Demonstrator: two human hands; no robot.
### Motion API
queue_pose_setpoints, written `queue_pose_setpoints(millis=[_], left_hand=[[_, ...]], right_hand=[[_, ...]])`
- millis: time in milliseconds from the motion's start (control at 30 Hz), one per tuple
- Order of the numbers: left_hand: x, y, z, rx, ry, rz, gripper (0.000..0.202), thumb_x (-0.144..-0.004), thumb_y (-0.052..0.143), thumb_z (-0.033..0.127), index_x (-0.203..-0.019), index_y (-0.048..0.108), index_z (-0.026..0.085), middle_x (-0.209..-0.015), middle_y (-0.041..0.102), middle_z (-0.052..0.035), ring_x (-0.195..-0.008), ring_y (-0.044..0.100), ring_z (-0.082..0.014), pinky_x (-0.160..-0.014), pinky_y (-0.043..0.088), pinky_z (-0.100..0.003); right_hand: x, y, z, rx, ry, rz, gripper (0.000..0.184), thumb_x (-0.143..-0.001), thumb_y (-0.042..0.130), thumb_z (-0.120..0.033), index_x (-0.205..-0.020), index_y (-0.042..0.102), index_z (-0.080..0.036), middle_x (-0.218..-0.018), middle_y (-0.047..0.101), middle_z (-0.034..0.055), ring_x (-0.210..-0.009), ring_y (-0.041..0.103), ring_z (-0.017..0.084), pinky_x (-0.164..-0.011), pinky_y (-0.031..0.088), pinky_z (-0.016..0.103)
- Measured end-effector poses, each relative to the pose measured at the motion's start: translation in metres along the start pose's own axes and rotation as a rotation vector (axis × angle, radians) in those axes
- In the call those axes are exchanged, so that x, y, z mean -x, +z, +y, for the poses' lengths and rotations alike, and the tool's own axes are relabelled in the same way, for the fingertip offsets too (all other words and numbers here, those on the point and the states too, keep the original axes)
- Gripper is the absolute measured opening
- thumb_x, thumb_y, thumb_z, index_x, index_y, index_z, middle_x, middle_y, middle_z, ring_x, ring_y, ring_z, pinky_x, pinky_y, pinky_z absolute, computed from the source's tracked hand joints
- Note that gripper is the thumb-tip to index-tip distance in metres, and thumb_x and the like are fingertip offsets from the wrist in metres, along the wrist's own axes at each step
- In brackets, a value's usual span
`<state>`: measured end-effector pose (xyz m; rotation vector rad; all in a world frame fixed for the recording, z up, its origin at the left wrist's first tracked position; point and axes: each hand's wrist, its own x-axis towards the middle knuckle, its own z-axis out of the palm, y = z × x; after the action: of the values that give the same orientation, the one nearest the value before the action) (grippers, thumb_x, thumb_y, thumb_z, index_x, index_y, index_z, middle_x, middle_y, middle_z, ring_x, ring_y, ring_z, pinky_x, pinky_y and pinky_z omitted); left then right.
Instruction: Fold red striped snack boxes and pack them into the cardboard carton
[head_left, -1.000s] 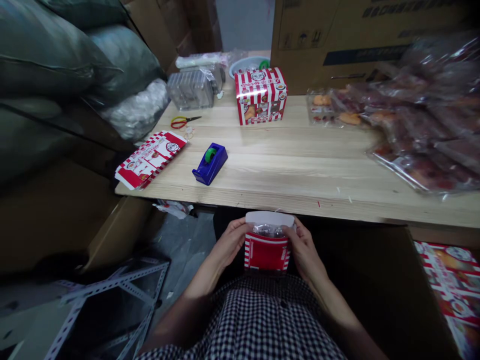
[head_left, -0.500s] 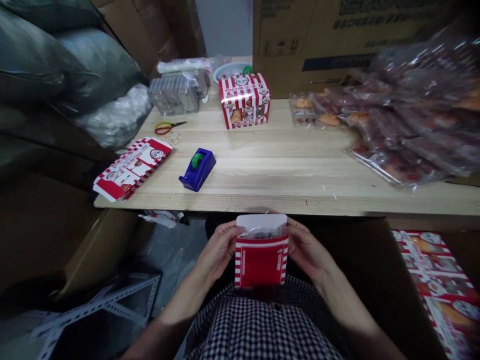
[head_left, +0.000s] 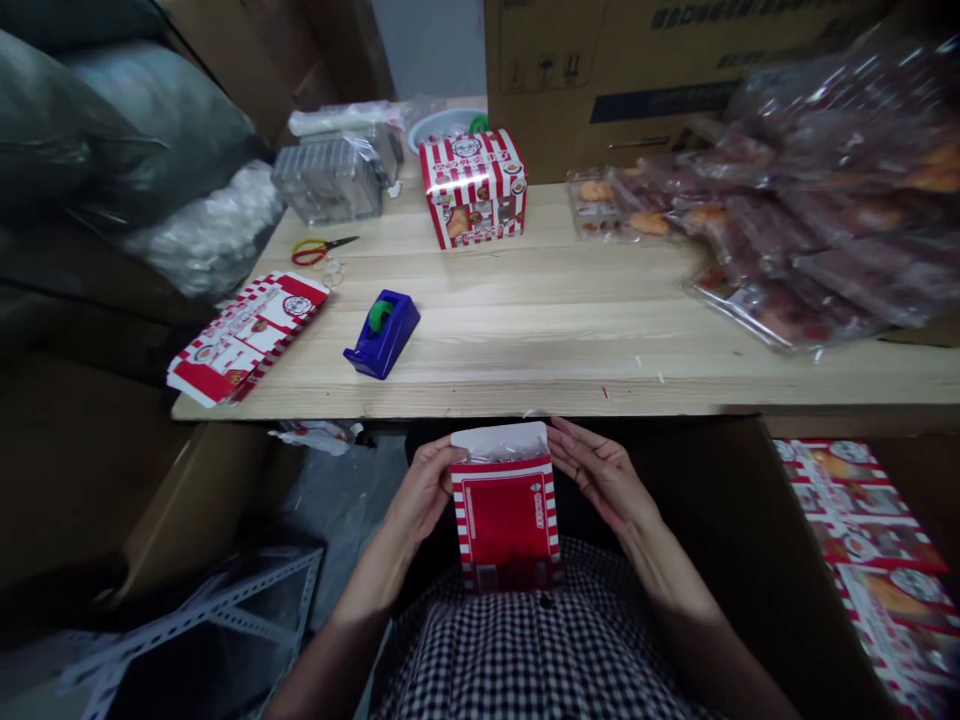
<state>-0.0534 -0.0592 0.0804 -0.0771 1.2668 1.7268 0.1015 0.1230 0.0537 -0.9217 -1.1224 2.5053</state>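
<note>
A red and white striped carton (head_left: pixel 508 515) stands upright on my lap, below the table's front edge. Its white top flap is up. My left hand (head_left: pixel 427 485) is closed on the carton's upper left edge. My right hand (head_left: pixel 596 475) lies against the upper right edge with its fingers stretched out toward the flap. The carton's contents are hidden behind the flap.
The wooden table (head_left: pixel 562 330) bears a blue tape dispenser (head_left: pixel 382 333), flat striped cartons (head_left: pixel 247 335), scissors (head_left: pixel 319 248), a closed striped box (head_left: pixel 472 187), clear plastic trays (head_left: pixel 330 178) and several wrapped food packs (head_left: pixel 810 230). More striped boxes (head_left: pixel 862 520) lie at lower right. Metal angle bars (head_left: pixel 202 610) lie on the floor.
The carton has come lower and more upright on my lap, its flap folding over the opening. My right hand's fingers have spread out. The view has shifted slightly right.
</note>
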Motion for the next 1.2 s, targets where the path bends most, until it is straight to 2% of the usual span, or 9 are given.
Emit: queue_pose_setpoints(millis=[133,233,367,467,567,700,867,967,1200], left_hand=[[0.002,-0.002,0.002,0.005,-0.017,0.004,0.018,-0.068,0.077,0.017,-0.086,0.077,0.012,-0.076,0.075,-0.0031,-0.061,0.064,-0.0116,-0.065,0.051,-0.021],[0.0,-0.001,0.003,-0.003,-0.037,-0.027,0.02,-0.07,0.076,0.017,-0.089,0.077,0.012,-0.074,0.075,-0.0032,-0.061,0.065,-0.0118,-0.065,0.051,-0.021],[-0.002,0.002,0.0,-0.006,-0.042,-0.009,0.023,-0.07,0.075,0.017,-0.092,0.078,0.013,-0.076,0.074,-0.003,-0.062,0.064,-0.0117,-0.064,0.05,-0.021],[0.0,0.003,-0.004,0.015,-0.053,0.023,0.027,-0.07,0.075,0.016,-0.096,0.078,0.014,-0.08,0.076,-0.0037,-0.067,0.066,-0.013,-0.067,0.051,-0.022],[0.001,0.003,-0.009,0.069,-0.094,0.069,0.024,-0.068,0.078,0.016,-0.092,0.078,0.016,-0.08,0.076,-0.002,-0.067,0.067,-0.0129,-0.069,0.052,-0.023],[-0.004,0.002,-0.011,0.013,-0.085,0.03,0.027,-0.069,0.074,0.015,-0.096,0.079,0.015,-0.083,0.078,-0.0047,-0.067,0.068,-0.0135,-0.07,0.051,-0.024],[-0.011,-0.01,-0.01,-0.051,0.066,-0.13,0.028,-0.073,0.071,0.019,-0.098,0.08,0.013,-0.1,0.079,-0.0115,-0.088,0.073,-0.0221,-0.084,0.052,-0.029],[-0.009,-0.018,-0.009,-0.092,0.092,-0.238,0.036,-0.08,0.072,0.033,-0.108,0.078,0.013,-0.111,0.076,-0.0149,-0.102,0.072,-0.0282,-0.092,0.052,-0.035],[-0.004,-0.02,-0.001,-0.458,0.225,-0.232,0.034,-0.089,0.066,0.033,-0.119,0.074,0.019,-0.127,0.07,-0.0115,-0.12,0.064,-0.0281,-0.105,0.046,-0.038]], right_hand=[[0.01,-0.025,-0.014,0.466,-0.225,0.191,0.039,-0.084,0.073,-0.049,-0.114,0.076,-0.025,-0.115,0.076,0.0093,-0.119,0.066,0.032,-0.112,0.041,0.055],[0.018,-0.026,-0.026,0.854,-0.376,0.299,0.033,-0.086,0.069,-0.052,-0.099,0.081,-0.025,-0.123,0.072,0.0099,-0.128,0.058,0.034,-0.117,0.032,0.055],[0.021,0.005,-0.023,0.469,-0.203,0.116,0.029,-0.092,0.063,-0.046,-0.11,0.076,-0.028,-0.115,0.076,0.0046,-0.114,0.067,0.025,-0.108,0.045,0.043],[0.014,0.025,-0.013,0.051,0.123,-0.016,0.025,-0.079,0.077,-0.034,-0.103,0.076,-0.027,-0.1,0.079,0.0019,-0.095,0.073,0.024,-0.091,0.055,0.039],[0.004,0.027,-0.006,-0.112,0.296,0.03,0.026,-0.065,0.083,-0.018,-0.089,0.076,-0.025,-0.085,0.078,0.0,-0.074,0.073,0.021,-0.074,0.058,0.035],[-0.005,0.02,-0.001,-0.096,0.287,0.109,0.023,-0.058,0.081,-0.009,-0.075,0.075,-0.024,-0.07,0.074,-0.003,-0.059,0.066,0.016,-0.064,0.056,0.03],[-0.006,0.021,0.006,0.003,0.12,-0.09,0.024,-0.073,0.074,-0.023,-0.096,0.08,-0.021,-0.101,0.079,0.0059,-0.088,0.073,0.023,-0.084,0.055,0.034],[-0.004,0.02,0.009,0.01,0.064,-0.109,0.025,-0.077,0.072,-0.027,-0.101,0.079,-0.023,-0.111,0.077,0.0061,-0.099,0.072,0.025,-0.089,0.054,0.037],[0.003,0.018,0.0,0.142,0.026,-0.22,0.033,-0.087,0.068,-0.043,-0.112,0.076,-0.024,-0.121,0.073,0.0079,-0.112,0.067,0.028,-0.095,0.052,0.038]])
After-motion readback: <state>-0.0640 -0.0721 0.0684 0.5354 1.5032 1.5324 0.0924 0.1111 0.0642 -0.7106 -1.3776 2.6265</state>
